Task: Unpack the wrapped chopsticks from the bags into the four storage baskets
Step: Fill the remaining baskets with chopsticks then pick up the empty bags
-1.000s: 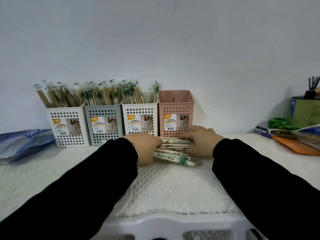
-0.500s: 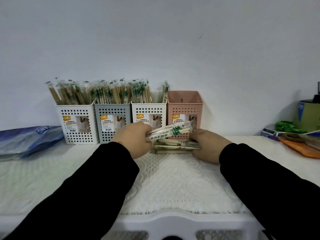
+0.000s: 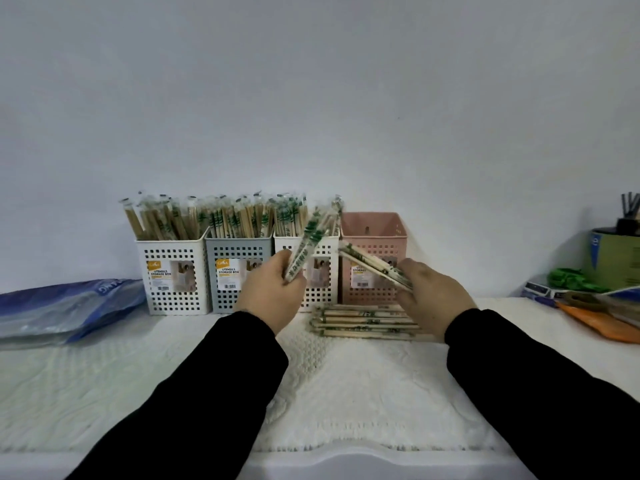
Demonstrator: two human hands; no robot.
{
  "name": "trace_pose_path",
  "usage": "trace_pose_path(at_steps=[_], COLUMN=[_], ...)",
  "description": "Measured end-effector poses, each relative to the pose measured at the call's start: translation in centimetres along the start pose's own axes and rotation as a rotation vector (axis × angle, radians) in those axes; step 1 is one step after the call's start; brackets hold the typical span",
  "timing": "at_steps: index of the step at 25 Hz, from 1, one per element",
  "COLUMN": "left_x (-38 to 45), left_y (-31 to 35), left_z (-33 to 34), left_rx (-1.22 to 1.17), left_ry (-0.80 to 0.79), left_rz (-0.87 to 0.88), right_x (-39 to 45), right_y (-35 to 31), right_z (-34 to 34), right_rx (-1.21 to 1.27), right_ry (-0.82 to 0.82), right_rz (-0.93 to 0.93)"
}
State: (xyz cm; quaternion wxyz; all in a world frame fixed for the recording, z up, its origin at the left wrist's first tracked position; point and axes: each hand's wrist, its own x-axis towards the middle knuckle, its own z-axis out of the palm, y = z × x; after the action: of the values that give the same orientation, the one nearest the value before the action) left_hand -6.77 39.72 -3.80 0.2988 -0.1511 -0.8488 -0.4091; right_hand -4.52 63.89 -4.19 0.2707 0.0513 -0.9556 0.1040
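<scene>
Now pink basket clear; both hands gripping chopsticks.

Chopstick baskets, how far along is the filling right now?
Mostly done: the left white basket and grey basket look packed, and the second white basket is partly filled. In hand: the left hand and right hand each grip a bundle. Left: the pink basket looks empty, and a pile of wrapped chopsticks lies on the table.

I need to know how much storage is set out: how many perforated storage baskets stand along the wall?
4, in one row at the wall: white basket leftmost, grey basket next, second white basket partly behind the left hand, pink basket rightmost. None seems hidden.
</scene>
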Motion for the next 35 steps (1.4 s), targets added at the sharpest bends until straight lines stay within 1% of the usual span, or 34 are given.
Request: trace_pose_path(at_steps=[1, 2, 4, 6, 8, 12, 15, 18, 20, 21, 23, 24, 26, 28, 31, 33, 34, 35], left_x=[-0.1, -0.2, -0.3, -0.3, -0.7, -1.5, -0.1, 1.6, 1.9, 1.8, 1.2, 0.7, -0.3, -0.7, -0.1, 0.6, 0.9, 1.2], left_y=[0.4, 0.9, 2.3, 3.7, 4.6, 5.0, 5.7, 7.2, 8.6, 9.2, 9.6, 9.3, 8.3, 7.7, 8.6, 9.3, 9.5, 9.7], left_z=[-0.1, -0.3, -0.6, -0.9, -0.9, -1.4, -2.9, -3.8, -4.3, -4.4, -4.5, -4.4, -4.5, -5.3, -7.4, -7.7, -7.6, -7.3], left_rx=[-0.149, -0.317, -0.605, -0.714, -0.721, -0.645, -0.740, -0.761, -0.757, -0.764, -0.772, -0.746, -0.581, -0.332, 0.036, 0.141, 0.160, 0.170], left_ry=[0.028, 0.045, 0.067, 0.083, 0.077, 0.051, 0.032, 0.077, 0.142, 0.172, 0.180, 0.146, 0.016, -0.112, -0.233, -0.293, -0.308, -0.310], left_rz=[-0.031, -0.062, -0.127, -0.175, -0.207, -0.271, -0.299, -0.302, -0.242, -0.211, -0.188, -0.202, -0.216, -0.202, -0.208, -0.197, -0.186, -0.169], right_x=[-0.1, -0.1, 0.1, 0.0, -0.6, -1.9, -0.7, 0.7, 1.1, 1.1, 0.7, 0.2, -0.7, -0.9, -0.9, -0.8, -0.7, -0.4], right_y=[-0.3, -0.8, -2.3, -3.7, -4.5, -3.8, -3.4, -4.7, -5.8, -6.2, -6.3, -6.2, -5.4, -4.3, -2.8, -2.3, -2.1, -1.8], right_z=[-0.8, -1.7, -3.4, -4.6, -4.5, -3.9, -6.1, -8.8, -9.9, -10.1, -9.9, -9.6, -8.9, -9.7, -12.4, -13.3, -13.4, -13.5], right_rx=[0.151, 0.354, 0.754, 1.047, 1.171, 1.210, 1.270, 1.290, 1.273, 1.308, 1.371, 1.361, 1.283, 1.125, 0.796, 0.734, 0.745, 0.767], right_ry=[0.077, 0.143, 0.227, 0.256, 0.237, 0.129, 0.090, 0.131, 0.218, 0.252, 0.245, 0.205, 0.136, 0.062, -0.199, -0.313, -0.318, -0.289], right_rz=[0.020, 0.055, 0.143, 0.197, 0.213, 0.268, 0.285, 0.238, 0.186, 0.164, 0.149, 0.155, 0.196, 0.240, 0.295, 0.339, 0.357, 0.372])
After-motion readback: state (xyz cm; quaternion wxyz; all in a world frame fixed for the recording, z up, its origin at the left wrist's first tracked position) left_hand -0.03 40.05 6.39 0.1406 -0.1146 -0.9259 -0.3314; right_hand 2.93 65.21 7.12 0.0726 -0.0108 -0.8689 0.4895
